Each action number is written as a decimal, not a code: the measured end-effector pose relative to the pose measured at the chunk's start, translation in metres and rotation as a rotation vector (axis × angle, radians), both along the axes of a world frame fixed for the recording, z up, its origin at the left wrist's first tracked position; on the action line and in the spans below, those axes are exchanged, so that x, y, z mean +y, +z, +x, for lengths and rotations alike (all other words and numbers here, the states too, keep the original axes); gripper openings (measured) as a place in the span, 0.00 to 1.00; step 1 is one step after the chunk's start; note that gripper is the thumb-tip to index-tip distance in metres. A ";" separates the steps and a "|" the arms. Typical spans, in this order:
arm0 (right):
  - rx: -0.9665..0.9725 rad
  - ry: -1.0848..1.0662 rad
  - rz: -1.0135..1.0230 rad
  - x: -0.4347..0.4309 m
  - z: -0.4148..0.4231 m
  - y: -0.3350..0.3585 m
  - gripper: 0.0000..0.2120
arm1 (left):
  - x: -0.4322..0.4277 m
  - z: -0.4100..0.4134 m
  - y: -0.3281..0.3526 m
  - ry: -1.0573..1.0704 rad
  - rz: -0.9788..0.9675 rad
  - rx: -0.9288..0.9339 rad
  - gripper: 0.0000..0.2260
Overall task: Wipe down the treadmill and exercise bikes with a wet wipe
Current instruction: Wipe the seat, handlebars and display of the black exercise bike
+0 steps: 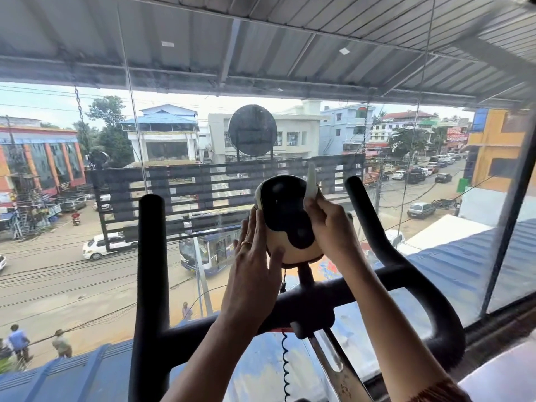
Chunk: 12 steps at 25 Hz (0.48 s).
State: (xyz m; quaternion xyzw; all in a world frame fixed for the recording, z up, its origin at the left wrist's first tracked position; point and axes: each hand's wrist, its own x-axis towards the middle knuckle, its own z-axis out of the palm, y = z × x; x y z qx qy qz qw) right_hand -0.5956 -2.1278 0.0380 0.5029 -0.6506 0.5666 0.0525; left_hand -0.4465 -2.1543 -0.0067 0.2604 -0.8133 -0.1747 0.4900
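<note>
While my left hand point(255, 256) lies flat, fingers straight, against the bike console point(285, 219) at its 8 o'clock edge, my right hand point(327, 224) pinches the wet wipe point(311, 182) at its 2 o'clock rim. The console stands 12 to 6 between them. I judge the wipe can sweep down toward 6, with the handlebar horns point(152, 242) well apart at 9 and 3.

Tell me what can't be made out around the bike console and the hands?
Head view only:
Wet wipe: only a white strip shows; the right hand hides the rest.
Console display: dark, nothing readable.
Bike below the handlebar: cut off by the bottom edge.
</note>
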 end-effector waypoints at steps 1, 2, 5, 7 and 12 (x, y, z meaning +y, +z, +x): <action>-0.010 -0.001 -0.032 0.006 0.002 -0.010 0.15 | 0.000 -0.001 0.001 0.000 0.006 -0.001 0.31; 0.006 -0.007 -0.065 0.012 0.008 -0.020 0.13 | 0.000 -0.001 0.001 -0.001 0.013 -0.002 0.31; 0.217 -0.024 -0.206 0.026 0.031 -0.051 0.15 | 0.001 -0.001 0.002 -0.003 0.038 0.004 0.31; 0.292 0.044 -0.248 0.030 0.038 -0.068 0.19 | 0.003 0.000 0.002 -0.017 0.054 0.024 0.30; 0.112 -0.082 -0.218 0.028 0.050 -0.075 0.20 | 0.005 -0.003 0.002 -0.044 0.090 0.087 0.30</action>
